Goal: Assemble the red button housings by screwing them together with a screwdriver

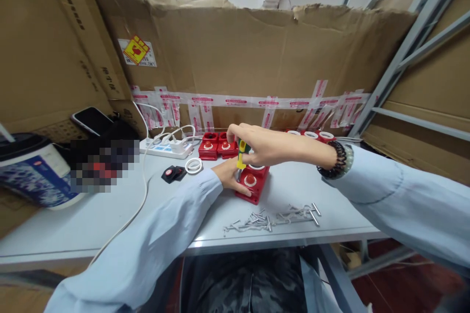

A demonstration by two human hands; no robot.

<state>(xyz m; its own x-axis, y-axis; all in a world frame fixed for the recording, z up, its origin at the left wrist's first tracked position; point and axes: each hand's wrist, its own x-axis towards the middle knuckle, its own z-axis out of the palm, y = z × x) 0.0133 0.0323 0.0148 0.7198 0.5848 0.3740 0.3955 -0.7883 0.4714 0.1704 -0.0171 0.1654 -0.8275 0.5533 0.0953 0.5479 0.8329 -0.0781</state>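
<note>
My right hand [266, 144] is closed around the yellow and green handle of a screwdriver [241, 156], which stands nearly upright, tip down. Its shaft meets the left side of a red box [253, 190] with a round red dome in a white ring on its face. Steadying that box from the left is my left hand [229, 175], its thumb laid along the near left side and its other fingers partly hidden behind the screwdriver. Close in front of the box lie small metal T-shaped rods with thin chains or cords [271, 218] in a loose pile.
Two similar red boxes [208, 146] stand behind my left hand, beside white rings [194, 166] and black parts [172, 173]. More red pieces with white rings [311, 135] sit at the back right. A power strip [165, 148], phone [91, 121] and large cup [36, 173] are leftward.
</note>
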